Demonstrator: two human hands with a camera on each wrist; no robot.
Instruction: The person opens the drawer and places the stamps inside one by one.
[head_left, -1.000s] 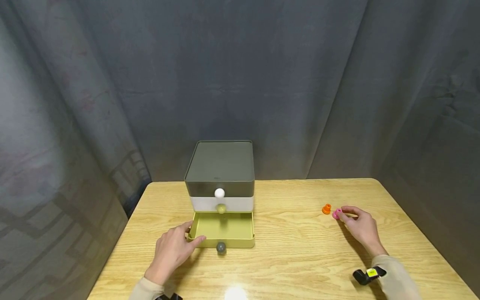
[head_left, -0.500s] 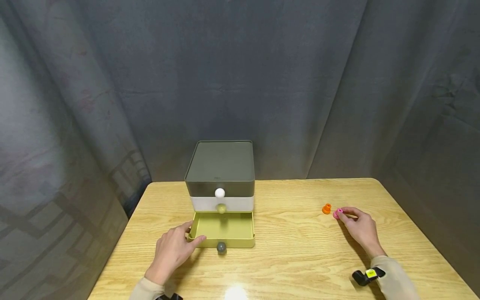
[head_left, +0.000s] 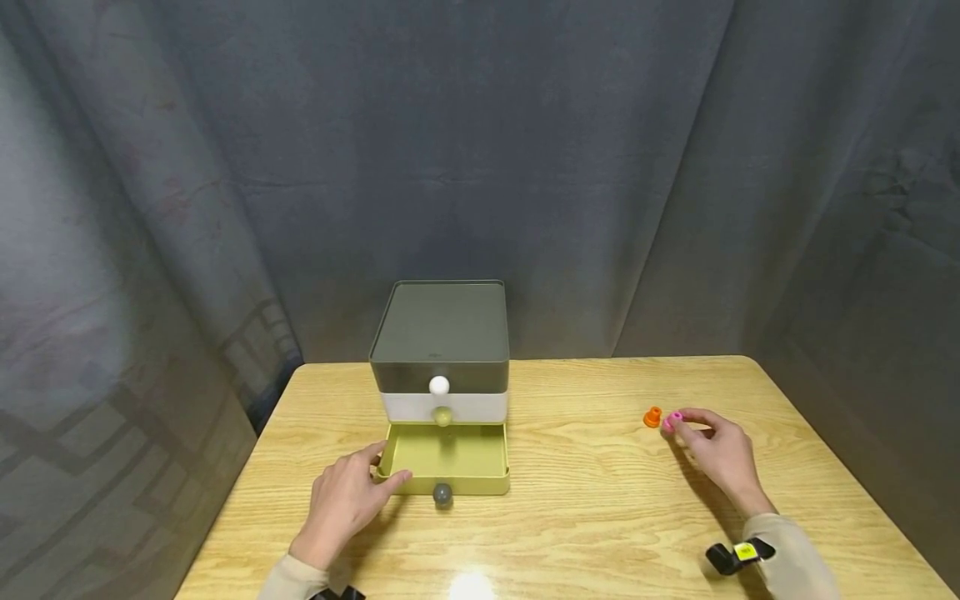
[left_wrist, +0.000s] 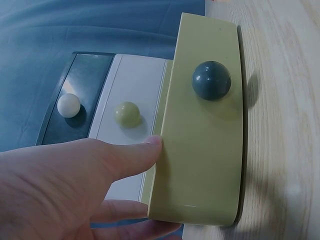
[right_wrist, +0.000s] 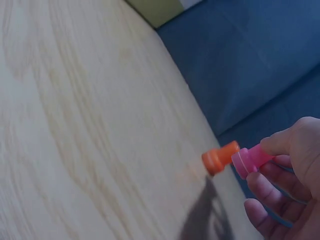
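Observation:
My right hand (head_left: 723, 458) pinches a small pink plastic piece (right_wrist: 251, 160) with a wide round base and a narrower stem. It is held close over the table, right beside an orange piece (head_left: 653, 417) of the same shape, which stands upright. My left hand (head_left: 347, 498) holds the front left corner of the pulled-out olive-green drawer (left_wrist: 200, 150). The thumb lies on the drawer's front top edge, and the other fingers reach round its side, partly hidden. A dark grey ball knob (left_wrist: 211, 80) sits on the drawer front.
Above the drawer, the cabinet has a closed white drawer (head_left: 480, 408) with a green knob and a dark grey one (head_left: 397, 379) with a white knob. The wooden table (head_left: 577, 500) ends at grey curtains (head_left: 562, 167) behind and at the sides.
My right hand has raised the pink piece slightly and shifted it left towards the orange one. My left hand and the drawer have stayed in place.

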